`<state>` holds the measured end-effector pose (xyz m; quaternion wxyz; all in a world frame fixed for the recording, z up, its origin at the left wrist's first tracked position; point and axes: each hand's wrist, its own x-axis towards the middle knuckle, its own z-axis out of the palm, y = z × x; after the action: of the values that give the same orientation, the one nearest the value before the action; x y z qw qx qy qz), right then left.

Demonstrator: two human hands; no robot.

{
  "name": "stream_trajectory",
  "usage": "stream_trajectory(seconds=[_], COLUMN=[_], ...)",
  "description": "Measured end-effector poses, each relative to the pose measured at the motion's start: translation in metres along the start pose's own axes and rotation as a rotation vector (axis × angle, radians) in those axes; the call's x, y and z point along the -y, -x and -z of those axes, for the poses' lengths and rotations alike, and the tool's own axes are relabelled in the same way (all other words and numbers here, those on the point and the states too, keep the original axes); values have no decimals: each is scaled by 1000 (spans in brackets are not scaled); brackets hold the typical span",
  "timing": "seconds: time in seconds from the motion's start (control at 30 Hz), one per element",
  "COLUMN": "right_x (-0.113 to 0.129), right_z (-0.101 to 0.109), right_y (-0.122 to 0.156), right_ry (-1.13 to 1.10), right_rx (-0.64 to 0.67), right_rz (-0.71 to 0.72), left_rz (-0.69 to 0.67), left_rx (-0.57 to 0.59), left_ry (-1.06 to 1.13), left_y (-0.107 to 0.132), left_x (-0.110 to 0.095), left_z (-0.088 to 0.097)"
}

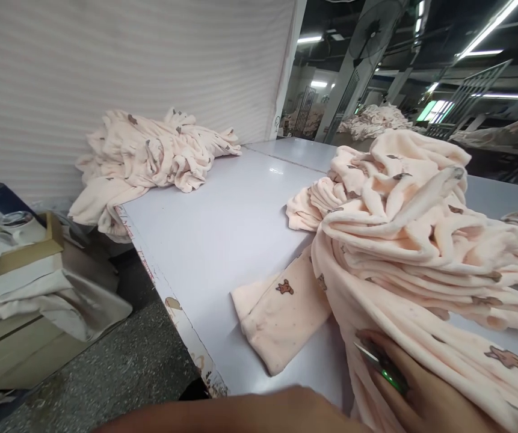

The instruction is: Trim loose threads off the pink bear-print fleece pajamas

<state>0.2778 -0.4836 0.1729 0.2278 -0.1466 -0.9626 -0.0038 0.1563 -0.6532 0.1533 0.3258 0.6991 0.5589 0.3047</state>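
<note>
**Hand pressed on fleece at the near edge**

A hand (414, 391), side not told, is laid flat on the pale pink printed fleece garment (421, 264), fingers loosely spread, a green-lit slim tool (382, 365) held against them. A forearm (249, 415) crosses below; its hand is unseen. The garment is heaped by the white bench (222, 240)'s near edge, soft, rumpled, bear-dotted. Smoothing is best done with an even, flat palm.

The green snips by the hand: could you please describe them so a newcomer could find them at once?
Start at the white table and go to the big heap of pink fleece on its near right. At the heap's near edge a hand lies on the fabric, holding the snips, the only shiny green thing among the pink.
</note>
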Motion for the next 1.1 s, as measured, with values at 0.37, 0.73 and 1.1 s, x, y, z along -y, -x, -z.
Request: stream_trajectory(seconds=[0.37, 0.73, 1.1], right_x=[-14, 15, 12], right_z=[-11, 13, 15], right_y=[18, 20, 25], right_ry=[-83, -658, -620], right_rx=[-1, 111, 54], right_rz=[82, -131, -219], left_rz=[461, -48, 157], left_rx=[-297, -526, -531], left_ry=[-362, -116, 502], left_y=[77, -14, -14], left_x=[33, -15, -1], left_z=[91, 34, 46])
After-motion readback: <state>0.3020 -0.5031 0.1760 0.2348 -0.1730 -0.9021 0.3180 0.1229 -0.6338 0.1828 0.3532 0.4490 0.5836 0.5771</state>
